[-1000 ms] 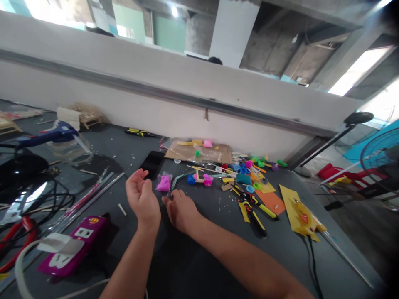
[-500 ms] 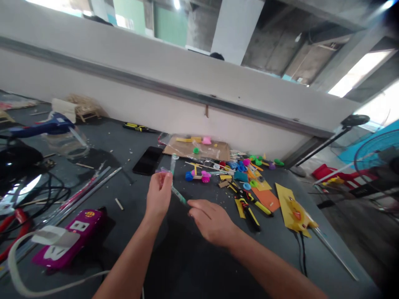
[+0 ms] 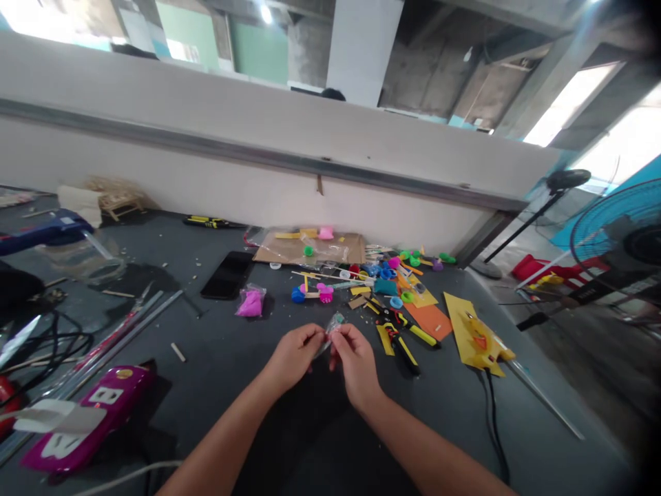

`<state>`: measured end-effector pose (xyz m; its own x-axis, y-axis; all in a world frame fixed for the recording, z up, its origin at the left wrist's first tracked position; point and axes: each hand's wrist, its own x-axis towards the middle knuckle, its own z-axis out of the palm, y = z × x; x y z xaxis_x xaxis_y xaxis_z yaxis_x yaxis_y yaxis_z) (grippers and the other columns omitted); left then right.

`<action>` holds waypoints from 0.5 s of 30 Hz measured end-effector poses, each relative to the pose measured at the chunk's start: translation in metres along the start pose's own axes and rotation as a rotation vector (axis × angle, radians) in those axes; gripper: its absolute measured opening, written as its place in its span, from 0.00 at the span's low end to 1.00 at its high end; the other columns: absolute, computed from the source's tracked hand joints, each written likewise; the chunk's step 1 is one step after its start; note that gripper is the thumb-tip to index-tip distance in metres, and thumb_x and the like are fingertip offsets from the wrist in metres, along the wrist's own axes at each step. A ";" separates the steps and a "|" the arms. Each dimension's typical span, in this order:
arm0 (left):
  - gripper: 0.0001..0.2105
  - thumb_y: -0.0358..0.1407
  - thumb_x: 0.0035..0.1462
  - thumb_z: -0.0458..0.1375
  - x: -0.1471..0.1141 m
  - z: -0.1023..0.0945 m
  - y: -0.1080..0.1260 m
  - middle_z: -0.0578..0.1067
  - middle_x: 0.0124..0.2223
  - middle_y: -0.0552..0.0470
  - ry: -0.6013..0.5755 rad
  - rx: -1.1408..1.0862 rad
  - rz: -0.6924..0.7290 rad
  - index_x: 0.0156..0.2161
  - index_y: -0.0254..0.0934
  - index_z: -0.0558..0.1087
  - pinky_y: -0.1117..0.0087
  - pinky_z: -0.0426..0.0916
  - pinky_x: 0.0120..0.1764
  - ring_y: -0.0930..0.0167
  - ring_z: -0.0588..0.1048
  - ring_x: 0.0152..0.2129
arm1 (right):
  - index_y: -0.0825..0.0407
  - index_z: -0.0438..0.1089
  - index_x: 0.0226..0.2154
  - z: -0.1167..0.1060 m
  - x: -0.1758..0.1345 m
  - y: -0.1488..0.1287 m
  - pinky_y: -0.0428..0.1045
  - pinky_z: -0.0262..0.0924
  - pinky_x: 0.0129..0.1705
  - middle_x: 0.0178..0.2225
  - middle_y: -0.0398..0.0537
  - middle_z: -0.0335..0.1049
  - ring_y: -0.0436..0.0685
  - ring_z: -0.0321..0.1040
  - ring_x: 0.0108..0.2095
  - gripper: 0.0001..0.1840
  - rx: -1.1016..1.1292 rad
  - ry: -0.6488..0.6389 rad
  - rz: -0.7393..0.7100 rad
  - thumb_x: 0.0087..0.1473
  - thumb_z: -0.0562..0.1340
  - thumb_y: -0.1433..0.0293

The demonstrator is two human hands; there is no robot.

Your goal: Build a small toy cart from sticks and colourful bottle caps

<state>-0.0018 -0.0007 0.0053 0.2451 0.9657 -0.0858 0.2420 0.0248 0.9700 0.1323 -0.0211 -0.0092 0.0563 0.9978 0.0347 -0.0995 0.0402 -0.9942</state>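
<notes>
My left hand [image 3: 293, 356] and my right hand [image 3: 356, 362] meet over the dark table [image 3: 248, 358], both pinching a small clear plastic bag [image 3: 331, 328] with something small and greenish inside. A pink-filled plastic bag [image 3: 250, 302] lies on the table to the upper left of my hands. Beyond my hands sits a small toy cart with a blue and a pink wheel [image 3: 311, 293].
A black phone [image 3: 227, 274] lies left of centre. Cardboard sheet [image 3: 310, 248], coloured plastic parts [image 3: 397, 272], yellow-black cutters [image 3: 400, 339] and yellow card [image 3: 475, 334] crowd the right. A purple power strip [image 3: 87, 424], cables and rods [image 3: 118, 334] lie left. A white wall runs behind.
My left hand lifted the clear bag, then both hands came together nearer to me and now pinch it between them. The view shifted right.
</notes>
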 end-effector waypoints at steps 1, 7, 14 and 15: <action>0.15 0.45 0.54 0.50 0.001 0.003 -0.003 0.66 0.22 0.57 -0.016 0.049 0.014 0.25 0.37 0.69 0.75 0.59 0.21 0.73 0.65 0.18 | 0.51 0.63 0.29 -0.001 0.004 0.004 0.42 0.55 0.16 0.18 0.36 0.58 0.46 0.56 0.16 0.09 0.056 0.024 0.045 0.52 0.58 0.62; 0.17 0.44 0.56 0.46 -0.002 0.003 -0.003 0.71 0.25 0.53 -0.138 0.180 0.106 0.25 0.38 0.71 0.73 0.59 0.29 0.71 0.68 0.23 | 0.50 0.64 0.29 -0.004 0.011 0.010 0.42 0.55 0.17 0.20 0.36 0.62 0.47 0.60 0.18 0.11 0.250 -0.001 0.119 0.48 0.62 0.61; 0.14 0.39 0.55 0.47 0.001 0.001 -0.002 0.71 0.26 0.53 -0.036 0.220 0.167 0.23 0.39 0.69 0.72 0.59 0.32 0.70 0.69 0.26 | 0.49 0.65 0.41 -0.005 0.011 0.006 0.44 0.60 0.24 0.40 0.48 0.72 0.49 0.67 0.27 0.20 0.448 -0.139 0.278 0.44 0.66 0.65; 0.14 0.39 0.55 0.47 0.001 0.002 -0.002 0.72 0.26 0.53 -0.045 0.211 0.163 0.23 0.39 0.69 0.72 0.59 0.32 0.69 0.69 0.26 | 0.50 0.65 0.43 -0.005 0.011 0.007 0.45 0.61 0.26 0.40 0.49 0.72 0.49 0.67 0.28 0.22 0.443 -0.150 0.278 0.43 0.67 0.67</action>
<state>-0.0005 -0.0001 0.0026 0.3375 0.9399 0.0529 0.3851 -0.1891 0.9033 0.1376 -0.0098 -0.0163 -0.1711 0.9693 -0.1767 -0.5018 -0.2401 -0.8310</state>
